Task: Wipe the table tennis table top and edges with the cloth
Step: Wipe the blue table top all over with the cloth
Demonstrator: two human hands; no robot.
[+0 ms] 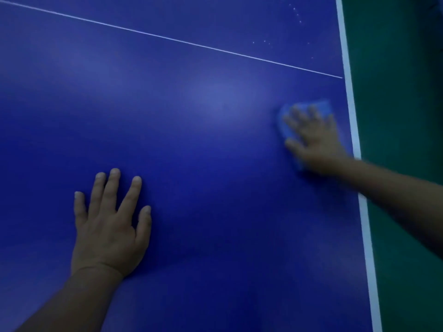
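The blue table tennis table top (191, 130) fills most of the view. A thin white centre line (182, 41) crosses it, and a white stripe (354, 135) marks its right edge. My left hand (107, 224) lies flat on the top with fingers spread and straight. My right hand (311, 140), blurred, presses a light blue cloth (321, 107) flat on the top close to the right edge stripe. Most of the cloth is hidden under that hand.
Small white specks (294, 10) dot the far right part of the top beyond the centre line. Green floor (402, 104) lies past the table's right edge.
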